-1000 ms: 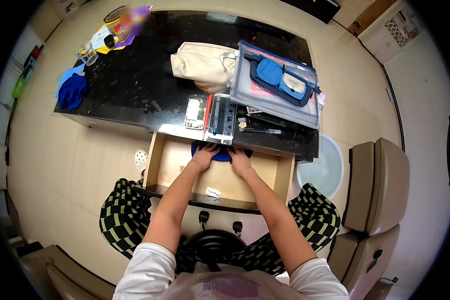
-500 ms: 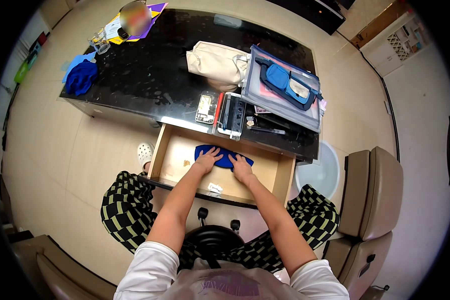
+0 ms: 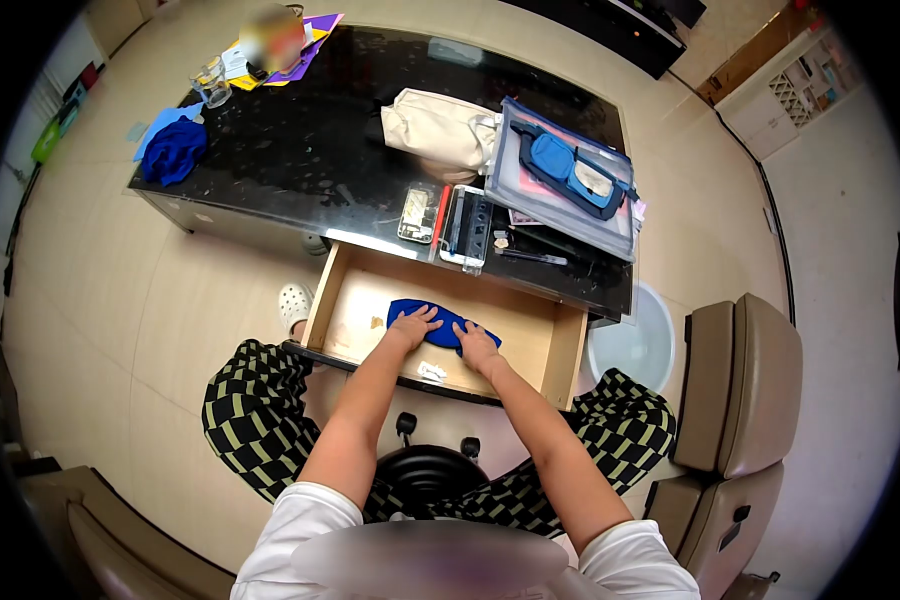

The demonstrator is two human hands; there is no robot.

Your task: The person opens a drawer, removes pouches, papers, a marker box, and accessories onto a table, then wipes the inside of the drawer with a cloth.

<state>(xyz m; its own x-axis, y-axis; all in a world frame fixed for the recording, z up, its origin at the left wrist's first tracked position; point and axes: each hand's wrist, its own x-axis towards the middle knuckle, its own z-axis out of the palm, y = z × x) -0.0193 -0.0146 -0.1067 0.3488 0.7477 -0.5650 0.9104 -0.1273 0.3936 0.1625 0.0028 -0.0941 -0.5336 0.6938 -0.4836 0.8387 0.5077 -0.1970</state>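
Observation:
A blue cloth lies on the bottom of the open wooden drawer. My left hand rests on the left part of the cloth with its fingers spread. On its right part lies my right hand, also with fingers apart. Both palms face down, and neither hand is closed round the cloth. Near the drawer's front edge, below the cloth, sits a small white item.
The black table bears a cream bag, a mesh folder under a blue pouch, an opened phone, a glass mug and another blue cloth. A basin stands right of the drawer.
The blue cloth has come from under the table's edge toward the drawer's front, with both hands on it. The head view has shifted slightly.

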